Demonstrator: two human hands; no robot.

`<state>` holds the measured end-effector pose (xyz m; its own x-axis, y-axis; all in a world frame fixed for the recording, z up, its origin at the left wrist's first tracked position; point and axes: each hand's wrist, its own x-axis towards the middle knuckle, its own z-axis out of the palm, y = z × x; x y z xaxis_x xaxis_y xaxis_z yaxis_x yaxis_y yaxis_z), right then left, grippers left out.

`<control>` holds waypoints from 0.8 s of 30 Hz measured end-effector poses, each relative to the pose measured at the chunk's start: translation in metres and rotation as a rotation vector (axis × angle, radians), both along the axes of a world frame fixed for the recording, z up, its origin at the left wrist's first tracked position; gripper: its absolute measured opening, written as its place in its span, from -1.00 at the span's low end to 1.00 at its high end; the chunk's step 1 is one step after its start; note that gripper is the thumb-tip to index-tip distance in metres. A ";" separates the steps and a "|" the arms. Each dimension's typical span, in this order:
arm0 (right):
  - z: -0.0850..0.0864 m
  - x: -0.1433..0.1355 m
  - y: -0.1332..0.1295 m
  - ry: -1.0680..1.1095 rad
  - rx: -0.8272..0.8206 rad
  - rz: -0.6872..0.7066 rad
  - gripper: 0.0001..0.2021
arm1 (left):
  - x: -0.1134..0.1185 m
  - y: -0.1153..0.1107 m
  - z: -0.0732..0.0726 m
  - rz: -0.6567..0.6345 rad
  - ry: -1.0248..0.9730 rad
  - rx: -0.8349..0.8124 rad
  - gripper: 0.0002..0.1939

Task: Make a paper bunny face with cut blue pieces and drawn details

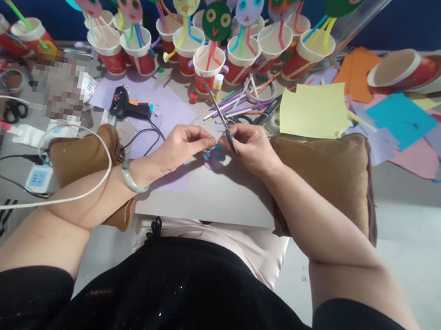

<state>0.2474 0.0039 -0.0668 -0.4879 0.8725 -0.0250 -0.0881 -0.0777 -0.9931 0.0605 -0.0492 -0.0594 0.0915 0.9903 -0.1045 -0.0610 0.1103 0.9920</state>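
Note:
In the head view my right hand (255, 147) is closed around a pair of scissors (224, 120), whose blades point up and to the left, away from me. My left hand (190, 145), with a pale bangle on the wrist, pinches at the fingertips right beside the scissors. Whatever lies between those fingertips is too small to make out. Just under both hands is a small purple paper piece (214, 159) with blue spots, partly covered by the fingers.
Paper cups (208, 66) with paper rabbit-like heads line the back. A black glue gun (130, 106) lies left on purple paper (173, 97). Brown cushions (321, 174) flank my forearms. Yellow paper (316, 108) lies right. A white cable (105, 179) crosses my left arm.

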 end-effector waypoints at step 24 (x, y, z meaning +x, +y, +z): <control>-0.001 0.000 0.001 0.073 -0.039 -0.037 -0.52 | 0.001 0.003 0.002 -0.045 -0.115 -0.058 -0.79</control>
<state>0.2475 0.0051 -0.0683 -0.4573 0.8890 -0.0246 -0.1635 -0.1112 -0.9803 0.0620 -0.0465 -0.0571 0.1508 0.9774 -0.1481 -0.1677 0.1730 0.9705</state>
